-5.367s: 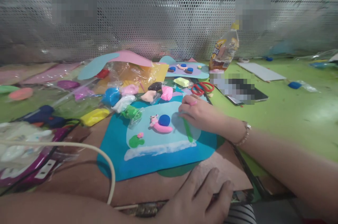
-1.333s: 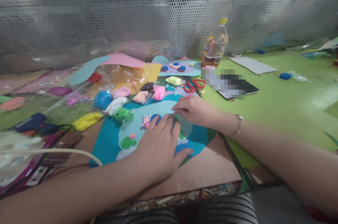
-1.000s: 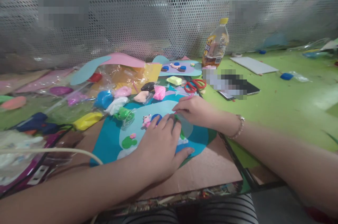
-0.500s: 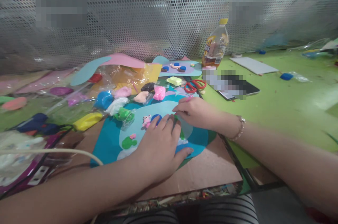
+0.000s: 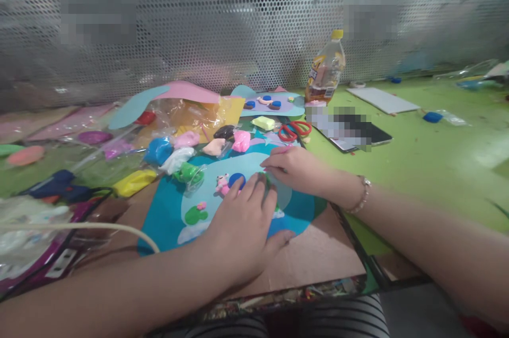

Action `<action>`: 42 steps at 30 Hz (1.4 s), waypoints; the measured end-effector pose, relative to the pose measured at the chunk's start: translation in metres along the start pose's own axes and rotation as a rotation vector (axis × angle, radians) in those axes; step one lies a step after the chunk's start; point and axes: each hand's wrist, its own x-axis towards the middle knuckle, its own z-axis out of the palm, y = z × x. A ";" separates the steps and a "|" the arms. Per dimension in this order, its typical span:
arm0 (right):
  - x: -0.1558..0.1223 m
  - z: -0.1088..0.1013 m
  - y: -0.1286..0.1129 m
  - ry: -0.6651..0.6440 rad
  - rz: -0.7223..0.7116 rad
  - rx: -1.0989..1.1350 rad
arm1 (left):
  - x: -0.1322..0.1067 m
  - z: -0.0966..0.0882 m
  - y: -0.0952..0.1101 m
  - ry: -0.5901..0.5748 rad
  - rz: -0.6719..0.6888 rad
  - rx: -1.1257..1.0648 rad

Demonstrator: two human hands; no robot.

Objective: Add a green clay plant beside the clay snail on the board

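Note:
A blue foam sheet [image 5: 163, 221] lies in front of me with a light blue panel [image 5: 207, 195] on it. On the panel sit a pink clay snail with a blue shell [image 5: 228, 182] and a green leaf with a pink flower [image 5: 196, 214]. My left hand [image 5: 238, 232] lies flat on the sheet, fingers stretched out, covering part of the panel. My right hand [image 5: 292, 168] is curled just beyond it, pinching a thin pink tool against a green clay strip [image 5: 275, 205], mostly hidden.
Bagged clay lumps in blue [image 5: 158, 150], white, green [image 5: 189, 172], pink [image 5: 240, 141] and yellow [image 5: 134, 181] lie behind the sheet. Red scissors [image 5: 293, 130], a phone [image 5: 358, 133], a bottle [image 5: 326, 70] and a second foam piece [image 5: 270, 104] stand farther back. A perforated metal wall [image 5: 238, 19] closes the rear.
My left hand came up from the near edge and settled flat on the sheet. Over the last second both hands have barely shifted.

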 end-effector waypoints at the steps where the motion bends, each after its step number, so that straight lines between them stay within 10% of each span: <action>1: 0.000 0.000 0.000 -0.002 0.003 -0.002 | -0.002 -0.001 0.002 -0.007 0.009 -0.007; 42: 0.000 0.001 0.004 0.045 0.032 -0.026 | 0.005 0.003 -0.005 -0.026 -0.018 -0.014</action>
